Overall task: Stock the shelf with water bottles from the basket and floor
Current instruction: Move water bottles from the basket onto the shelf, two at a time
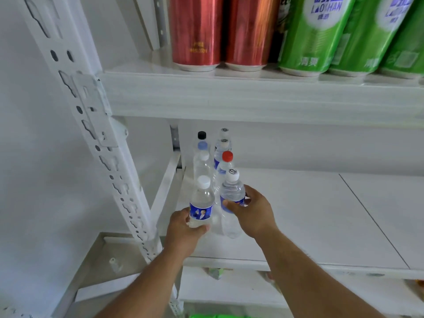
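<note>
My left hand (pixel 183 232) grips a clear water bottle (pixel 202 203) with a white cap and a blue label, upright at the front left of the white shelf (pixel 321 214). Just to its right, my right hand (pixel 252 212) wraps around a second clear water bottle (pixel 231 191) with a white cap and a blue label. Behind these two stand several more bottles in two rows running toward the back, among them a red-capped bottle (pixel 227 157) and a black-capped bottle (pixel 202 136). The basket and the floor bottles are out of view.
The shelf above (pixel 229 97) carries red cans (pixel 197 33) and green cans (pixel 316 35). A perforated white upright post (pixel 96 125) rises at the left. The right part of the bottle shelf is bare. Green items (pixel 216 273) show on the level below.
</note>
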